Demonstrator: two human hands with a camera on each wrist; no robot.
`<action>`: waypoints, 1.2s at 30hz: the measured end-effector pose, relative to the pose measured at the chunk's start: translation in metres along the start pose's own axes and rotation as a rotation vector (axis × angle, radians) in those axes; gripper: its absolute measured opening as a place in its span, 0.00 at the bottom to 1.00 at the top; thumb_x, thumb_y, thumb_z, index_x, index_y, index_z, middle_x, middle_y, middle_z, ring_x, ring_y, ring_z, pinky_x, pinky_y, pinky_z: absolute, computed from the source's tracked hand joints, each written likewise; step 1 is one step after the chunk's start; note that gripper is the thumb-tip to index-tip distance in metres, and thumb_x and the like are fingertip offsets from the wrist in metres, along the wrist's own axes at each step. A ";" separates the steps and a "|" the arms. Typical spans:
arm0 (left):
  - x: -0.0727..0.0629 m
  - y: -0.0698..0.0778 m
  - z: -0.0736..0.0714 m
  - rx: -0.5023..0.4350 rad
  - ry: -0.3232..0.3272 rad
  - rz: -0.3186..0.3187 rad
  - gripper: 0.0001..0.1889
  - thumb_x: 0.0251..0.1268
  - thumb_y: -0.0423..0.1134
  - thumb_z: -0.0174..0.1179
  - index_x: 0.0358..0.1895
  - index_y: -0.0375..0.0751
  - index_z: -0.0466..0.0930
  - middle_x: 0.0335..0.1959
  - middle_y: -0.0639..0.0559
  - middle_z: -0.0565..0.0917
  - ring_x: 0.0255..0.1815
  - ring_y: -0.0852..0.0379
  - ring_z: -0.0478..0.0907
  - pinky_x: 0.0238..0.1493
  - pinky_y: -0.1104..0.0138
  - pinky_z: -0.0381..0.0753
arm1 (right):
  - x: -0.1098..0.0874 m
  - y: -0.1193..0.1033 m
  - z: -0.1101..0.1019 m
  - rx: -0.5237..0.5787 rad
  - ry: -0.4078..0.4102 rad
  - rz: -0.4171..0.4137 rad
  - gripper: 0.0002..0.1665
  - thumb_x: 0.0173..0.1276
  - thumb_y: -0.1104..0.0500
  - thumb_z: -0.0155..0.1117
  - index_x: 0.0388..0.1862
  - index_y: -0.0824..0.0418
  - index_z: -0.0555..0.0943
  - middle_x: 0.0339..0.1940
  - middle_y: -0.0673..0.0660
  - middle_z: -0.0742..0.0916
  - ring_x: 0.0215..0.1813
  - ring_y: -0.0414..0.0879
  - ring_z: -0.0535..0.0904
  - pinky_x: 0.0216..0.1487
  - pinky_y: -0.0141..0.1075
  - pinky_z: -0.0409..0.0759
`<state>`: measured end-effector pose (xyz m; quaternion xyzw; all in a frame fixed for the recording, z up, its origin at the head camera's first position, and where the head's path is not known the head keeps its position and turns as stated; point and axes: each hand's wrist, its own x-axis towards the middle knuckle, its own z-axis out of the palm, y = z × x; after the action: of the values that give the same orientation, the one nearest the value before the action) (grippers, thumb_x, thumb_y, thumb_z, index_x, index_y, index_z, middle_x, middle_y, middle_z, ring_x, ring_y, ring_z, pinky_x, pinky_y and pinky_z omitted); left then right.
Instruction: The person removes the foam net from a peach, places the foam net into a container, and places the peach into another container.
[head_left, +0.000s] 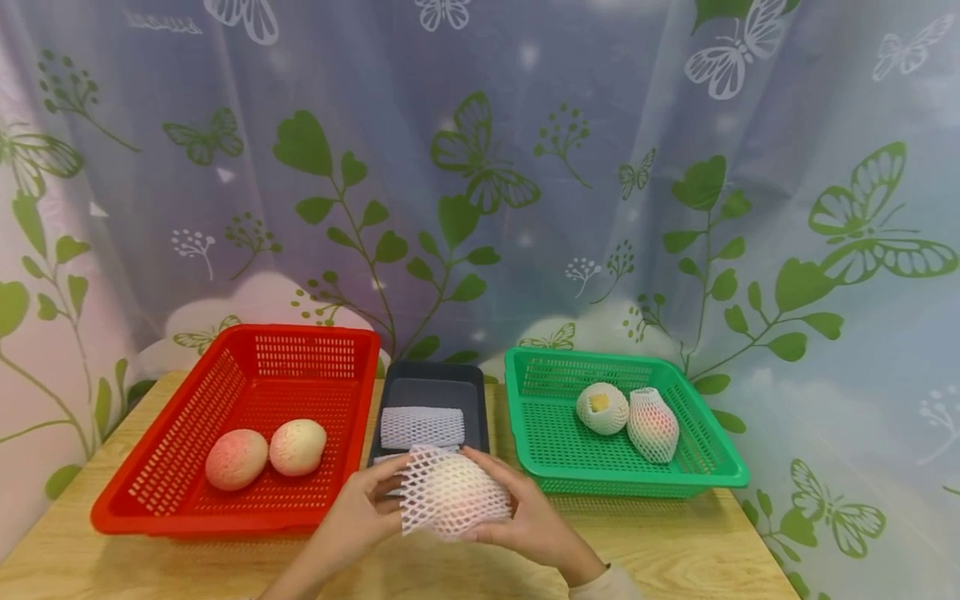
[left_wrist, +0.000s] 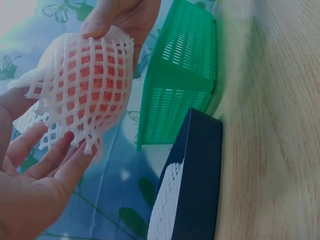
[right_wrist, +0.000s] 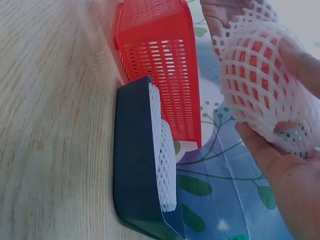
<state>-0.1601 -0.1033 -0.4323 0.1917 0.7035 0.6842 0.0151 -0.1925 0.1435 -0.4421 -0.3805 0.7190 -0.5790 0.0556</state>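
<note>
A pink and cream peach [left_wrist: 90,80] sits inside a white foam net sleeve [head_left: 453,500], in front of the dark tray in the head view. My right hand [head_left: 536,521] grips the sleeved peach from the right, thumb and fingers on opposite sides. My left hand [head_left: 356,508] holds the loose, flared end of the sleeve, its thumb and fingertips at the mesh edge in the left wrist view. More flat foam nets [head_left: 422,427] lie in the dark tray [head_left: 435,372], partly hidden behind the hands.
At the left, a red basket [head_left: 300,333] holds two bare peaches [head_left: 237,460]. A green basket [head_left: 637,477] at the right contains two fruits in foam nets [head_left: 652,425]. All stand on a wooden table [head_left: 645,550] before a patterned curtain [head_left: 585,167].
</note>
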 end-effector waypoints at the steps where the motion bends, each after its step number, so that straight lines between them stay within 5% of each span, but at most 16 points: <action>1: 0.000 -0.001 0.001 -0.001 0.003 0.005 0.34 0.54 0.27 0.66 0.65 0.19 0.63 0.57 0.26 0.73 0.51 0.65 0.78 0.51 0.67 0.81 | 0.000 0.000 0.000 0.002 0.006 0.000 0.48 0.55 0.66 0.73 0.74 0.55 0.62 0.71 0.65 0.68 0.60 0.47 0.74 0.54 0.36 0.79; 11: 0.002 -0.005 0.009 -0.021 0.036 -0.035 0.35 0.50 0.25 0.67 0.64 0.21 0.65 0.58 0.26 0.72 0.53 0.49 0.78 0.49 0.68 0.81 | 0.001 0.004 0.005 0.149 0.086 0.049 0.42 0.55 0.64 0.72 0.69 0.66 0.67 0.69 0.67 0.70 0.60 0.45 0.76 0.54 0.33 0.79; 17: 0.000 -0.007 0.009 -0.003 0.017 -0.004 0.35 0.49 0.26 0.68 0.63 0.21 0.66 0.54 0.27 0.75 0.48 0.55 0.79 0.46 0.69 0.82 | 0.001 0.003 0.008 0.197 0.175 0.140 0.35 0.53 0.64 0.74 0.62 0.66 0.75 0.63 0.65 0.77 0.54 0.45 0.80 0.49 0.36 0.82; 22: -0.002 -0.011 0.010 0.019 0.029 -0.034 0.34 0.48 0.26 0.70 0.61 0.23 0.68 0.50 0.30 0.77 0.43 0.61 0.80 0.44 0.70 0.83 | 0.000 0.005 0.010 0.233 0.203 0.088 0.29 0.55 0.67 0.72 0.57 0.73 0.77 0.55 0.62 0.83 0.51 0.46 0.82 0.47 0.38 0.83; 30: -0.002 -0.009 0.010 0.027 0.046 -0.050 0.33 0.48 0.28 0.72 0.61 0.26 0.70 0.51 0.32 0.77 0.45 0.54 0.80 0.44 0.67 0.83 | 0.000 0.009 0.008 0.224 0.230 -0.019 0.23 0.56 0.68 0.70 0.51 0.75 0.80 0.51 0.53 0.86 0.51 0.44 0.82 0.47 0.35 0.83; 36: -0.002 -0.010 0.008 0.028 0.042 -0.006 0.33 0.47 0.25 0.70 0.60 0.24 0.70 0.50 0.30 0.77 0.44 0.58 0.81 0.44 0.66 0.84 | 0.001 0.008 0.006 0.211 0.250 -0.016 0.21 0.56 0.68 0.70 0.48 0.77 0.80 0.47 0.51 0.88 0.48 0.43 0.83 0.45 0.34 0.84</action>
<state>-0.1581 -0.0961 -0.4431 0.1752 0.7137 0.6782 -0.0006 -0.1940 0.1381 -0.4512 -0.3033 0.6523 -0.6946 0.0005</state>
